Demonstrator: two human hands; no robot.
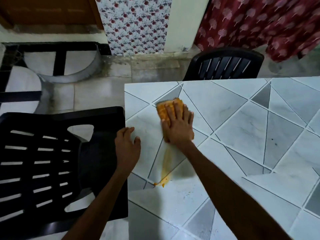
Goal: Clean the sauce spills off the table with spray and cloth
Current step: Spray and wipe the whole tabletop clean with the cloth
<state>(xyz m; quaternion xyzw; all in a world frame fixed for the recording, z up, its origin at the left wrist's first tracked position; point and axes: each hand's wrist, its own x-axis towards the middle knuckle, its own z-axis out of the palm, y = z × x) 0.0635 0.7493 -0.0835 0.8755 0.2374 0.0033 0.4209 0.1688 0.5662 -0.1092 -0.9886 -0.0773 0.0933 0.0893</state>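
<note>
Right hand (178, 125): flat, fingers spread, pressing the cloth (163, 111) onto the table (242, 129).
Left hand (127, 146): loose, holding nothing, resting at the table edge.
Sauce streak (167, 163): runs from my palm toward me, thickest at its near end.
Doing it well: I'd press evenly and wipe over that blob.
Around: black chair (43, 161) against the left edge; no spray in view.

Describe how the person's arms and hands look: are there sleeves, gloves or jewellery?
The left forearm and the right forearm are bare to the picture's edge; no sleeve shows. The left hand and the right hand wear no gloves. No ring, watch or bracelet is visible, though the picture is blurred.
</note>
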